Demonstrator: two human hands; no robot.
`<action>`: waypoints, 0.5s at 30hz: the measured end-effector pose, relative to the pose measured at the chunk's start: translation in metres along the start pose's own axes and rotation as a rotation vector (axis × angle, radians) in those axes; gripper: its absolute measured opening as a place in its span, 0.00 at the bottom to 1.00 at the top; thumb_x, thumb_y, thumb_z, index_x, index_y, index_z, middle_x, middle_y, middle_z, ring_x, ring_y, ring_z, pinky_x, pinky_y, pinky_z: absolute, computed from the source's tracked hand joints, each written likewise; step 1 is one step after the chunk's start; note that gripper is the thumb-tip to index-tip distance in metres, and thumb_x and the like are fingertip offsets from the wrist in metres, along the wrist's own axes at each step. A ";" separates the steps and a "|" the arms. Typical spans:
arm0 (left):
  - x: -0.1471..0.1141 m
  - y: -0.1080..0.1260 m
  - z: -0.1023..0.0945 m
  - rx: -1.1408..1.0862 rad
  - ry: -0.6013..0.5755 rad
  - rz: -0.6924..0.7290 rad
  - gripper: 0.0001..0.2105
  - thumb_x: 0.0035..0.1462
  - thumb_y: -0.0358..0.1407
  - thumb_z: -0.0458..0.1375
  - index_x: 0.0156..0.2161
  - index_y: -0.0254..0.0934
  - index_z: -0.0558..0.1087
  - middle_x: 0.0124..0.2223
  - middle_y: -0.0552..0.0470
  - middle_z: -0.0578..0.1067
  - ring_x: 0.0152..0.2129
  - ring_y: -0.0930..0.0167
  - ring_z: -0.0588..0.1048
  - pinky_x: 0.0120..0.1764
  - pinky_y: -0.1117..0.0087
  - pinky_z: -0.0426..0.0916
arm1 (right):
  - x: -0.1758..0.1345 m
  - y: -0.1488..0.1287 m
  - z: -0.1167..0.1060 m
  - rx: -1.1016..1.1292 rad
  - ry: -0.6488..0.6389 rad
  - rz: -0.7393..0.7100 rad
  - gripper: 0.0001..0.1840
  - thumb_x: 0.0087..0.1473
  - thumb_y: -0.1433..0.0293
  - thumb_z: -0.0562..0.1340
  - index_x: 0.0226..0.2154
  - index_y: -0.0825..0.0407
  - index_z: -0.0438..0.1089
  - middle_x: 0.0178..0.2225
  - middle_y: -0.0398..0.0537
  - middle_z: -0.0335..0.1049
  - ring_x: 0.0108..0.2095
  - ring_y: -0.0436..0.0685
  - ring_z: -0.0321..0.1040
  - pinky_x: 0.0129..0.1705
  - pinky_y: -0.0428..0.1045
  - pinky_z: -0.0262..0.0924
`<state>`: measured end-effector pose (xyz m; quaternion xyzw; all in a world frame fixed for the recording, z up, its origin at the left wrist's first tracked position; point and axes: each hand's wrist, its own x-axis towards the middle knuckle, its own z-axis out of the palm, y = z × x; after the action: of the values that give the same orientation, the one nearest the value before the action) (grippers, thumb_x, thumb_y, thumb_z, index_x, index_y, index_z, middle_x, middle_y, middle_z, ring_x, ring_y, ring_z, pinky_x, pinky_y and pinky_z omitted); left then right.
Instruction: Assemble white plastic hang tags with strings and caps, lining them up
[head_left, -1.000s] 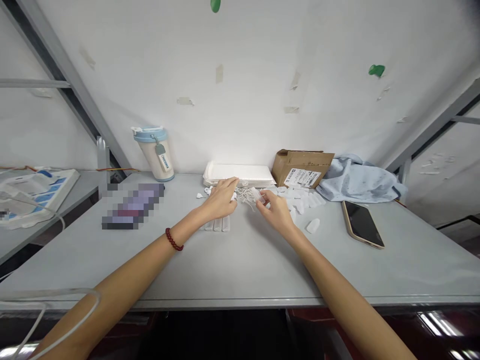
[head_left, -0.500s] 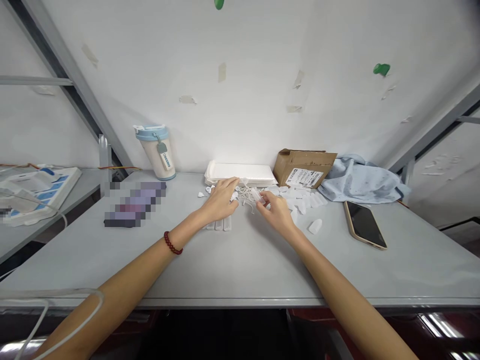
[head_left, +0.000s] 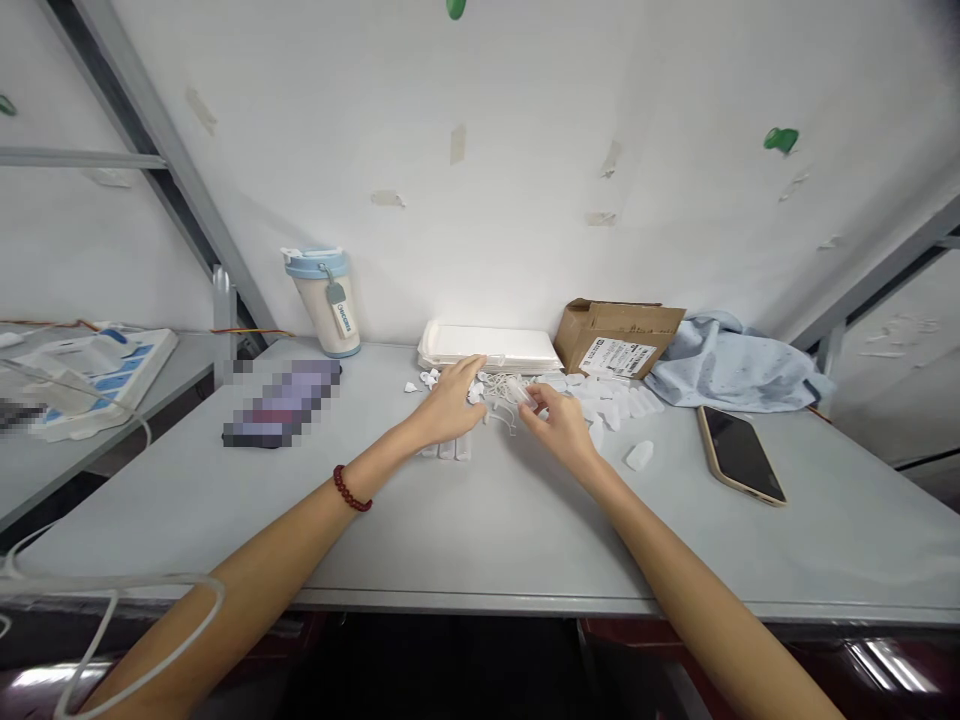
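Observation:
My right hand pinches a small clear plastic piece between thumb and fingertips, just above the grey table. My left hand reaches over the small white parts, its fingers stretched forward and the thumb apart. Nothing shows in its grasp, though its palm side is partly hidden. Between the hands lies a tangle of thin white cords. Several clear, flat plastic pieces lie side by side below my left hand. More white translucent pieces are heaped to the right of my right hand.
Behind the hands is a stack of white trays, beside an opened cardboard box and a light blue cloth. A phone lies at right. At left stand a tumbler and a blurred purple item. White cable hangs front left.
The whole view has shifted slightly, so things sit further right. My right hand still holds the clear plastic piece. The left hand stays over the white parts, with thumb and fingers spread.

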<state>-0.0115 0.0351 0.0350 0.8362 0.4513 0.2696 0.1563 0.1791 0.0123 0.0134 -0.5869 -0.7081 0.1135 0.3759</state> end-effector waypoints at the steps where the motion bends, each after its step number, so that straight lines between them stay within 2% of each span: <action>1: -0.001 0.000 -0.001 -0.007 0.011 0.002 0.31 0.50 0.31 0.50 0.62 0.33 0.54 0.64 0.43 0.56 0.61 0.60 0.54 0.61 0.55 0.52 | 0.000 0.000 0.000 0.017 0.006 -0.004 0.13 0.49 0.67 0.56 0.36 0.55 0.70 0.27 0.48 0.73 0.27 0.54 0.67 0.30 0.47 0.59; 6: -0.006 0.001 -0.006 -0.006 0.052 0.034 0.28 0.50 0.29 0.50 0.59 0.34 0.59 0.61 0.45 0.61 0.59 0.62 0.58 0.60 0.57 0.54 | 0.000 -0.005 -0.003 0.171 0.019 0.019 0.12 0.50 0.64 0.57 0.33 0.54 0.70 0.29 0.48 0.74 0.29 0.54 0.69 0.29 0.47 0.60; 9: -0.009 0.004 -0.009 0.007 0.069 0.056 0.27 0.50 0.29 0.50 0.58 0.34 0.61 0.60 0.47 0.64 0.58 0.63 0.59 0.59 0.59 0.56 | 0.000 -0.006 -0.004 0.259 0.014 0.036 0.13 0.50 0.62 0.58 0.33 0.54 0.70 0.30 0.49 0.75 0.30 0.55 0.70 0.32 0.48 0.62; 15: -0.014 0.009 -0.008 0.074 0.081 0.113 0.26 0.51 0.29 0.49 0.58 0.33 0.61 0.60 0.45 0.63 0.58 0.61 0.58 0.58 0.56 0.56 | -0.001 -0.006 -0.004 0.319 -0.008 0.028 0.13 0.50 0.63 0.59 0.34 0.54 0.70 0.33 0.49 0.75 0.33 0.55 0.71 0.36 0.49 0.62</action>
<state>-0.0167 0.0187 0.0418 0.8540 0.4188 0.2948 0.0916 0.1770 0.0085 0.0197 -0.5292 -0.6742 0.2318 0.4599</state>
